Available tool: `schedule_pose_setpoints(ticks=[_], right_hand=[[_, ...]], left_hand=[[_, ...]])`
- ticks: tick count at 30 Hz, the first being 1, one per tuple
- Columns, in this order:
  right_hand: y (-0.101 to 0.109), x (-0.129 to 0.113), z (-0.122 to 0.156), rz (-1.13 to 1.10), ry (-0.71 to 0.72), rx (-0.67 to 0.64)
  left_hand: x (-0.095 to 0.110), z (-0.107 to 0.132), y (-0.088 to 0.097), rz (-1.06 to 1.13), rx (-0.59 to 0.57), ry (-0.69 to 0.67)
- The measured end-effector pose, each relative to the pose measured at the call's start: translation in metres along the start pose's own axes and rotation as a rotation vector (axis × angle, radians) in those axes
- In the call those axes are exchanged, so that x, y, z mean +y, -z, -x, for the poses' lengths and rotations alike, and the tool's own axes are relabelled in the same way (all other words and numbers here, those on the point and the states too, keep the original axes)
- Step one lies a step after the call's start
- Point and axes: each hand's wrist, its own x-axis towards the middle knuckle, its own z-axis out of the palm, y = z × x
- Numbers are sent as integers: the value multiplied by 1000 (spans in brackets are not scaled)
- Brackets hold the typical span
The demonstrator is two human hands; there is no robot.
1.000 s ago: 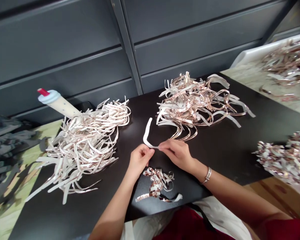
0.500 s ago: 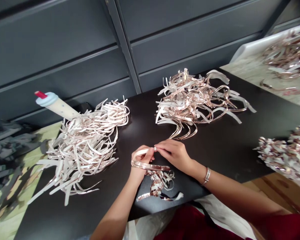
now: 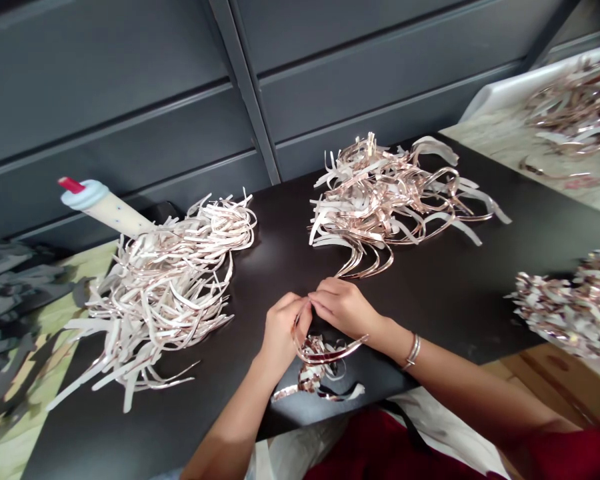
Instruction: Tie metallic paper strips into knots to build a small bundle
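My left hand (image 3: 284, 330) is closed, pinching one end of a shiny rose-gold strip (image 3: 336, 357) with its fingertips. The strip curves down from between the fingers, and its loose end reaches below my right wrist. Against the left fingertips, my right hand (image 3: 349, 309) is closed in a pinch too; the strip's end between the two hands is mostly hidden. Under the hands lies a small heap of short rose-gold and white scraps (image 3: 310, 381) on the black table (image 3: 275, 233).
White-backed strips (image 3: 180, 267) are heaped on the left, beside a pale blue-capped cylinder (image 3: 117, 212). Rose-gold strips (image 3: 380, 200) lie at the back. Crumpled short pieces (image 3: 575, 307) sit at the right, more strips (image 3: 585, 107) on a side surface. A grey panelled wall (image 3: 155, 87) borders the back.
My left hand has turned, and the strip that looped over its wrist now hangs beneath the fingers to the right. The fingertips of both hands have come closer together.
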Motion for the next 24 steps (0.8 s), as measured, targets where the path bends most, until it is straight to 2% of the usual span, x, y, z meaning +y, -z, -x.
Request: schedule_pose_setpoints(ticks=[5,9,12,15,20,22,24], right_hand=[[1,0,-2,-20,-25,26],[2,4,-2,-237,-125,96],[3,7,-1,-347,-108,93],[5,9,0,-262,-38,45],[6,3,0,44,23,-99],[6,-1,0,146,29,-109],[5,-3,-1,142,-8,-63]], left_hand=[[3,-1,-1,9,-32,-19],[3,-3,1,66,-5,29],[2,-4,3,71,25,65],[2,-4,3,48,27,49],[2,-2,0,18,-47,27],[3,-2,-1,22,-67,29],[4,-2,-2,45,-60,46]])
